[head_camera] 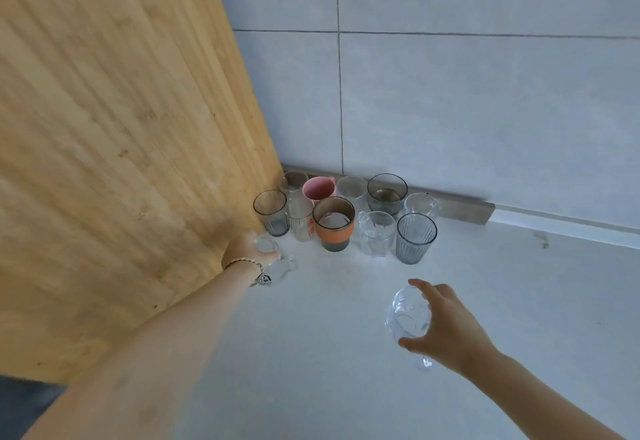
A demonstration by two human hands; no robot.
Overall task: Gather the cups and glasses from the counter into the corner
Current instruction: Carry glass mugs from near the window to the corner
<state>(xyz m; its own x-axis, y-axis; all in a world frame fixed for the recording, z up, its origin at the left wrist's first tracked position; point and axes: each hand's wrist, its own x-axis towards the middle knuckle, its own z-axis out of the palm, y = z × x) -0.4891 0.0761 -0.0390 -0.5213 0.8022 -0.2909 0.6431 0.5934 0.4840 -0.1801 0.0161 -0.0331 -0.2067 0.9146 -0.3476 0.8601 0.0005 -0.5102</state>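
Several cups and glasses stand grouped in the corner of the white counter (pixel 329 353): a pink mug (pixel 318 189), an orange-banded cup (pixel 334 224), two ribbed grey glasses (pixel 272 212) (pixel 415 238), a dark round glass (pixel 387 193) and clear ones (pixel 376 238). My left hand (pixel 247 249) grips a small clear glass (pixel 273 264) low on the counter beside the wooden panel, just in front of the group. My right hand (pixel 446 325) holds a clear patterned glass (pixel 408 318) above the counter, nearer to me.
A tall wooden panel (pixel 121 145) forms the left wall of the corner. Pale tiled wall (pixel 450 110) with a metal strip (pixel 460 209) at its base closes the back. The counter extends right and toward me.
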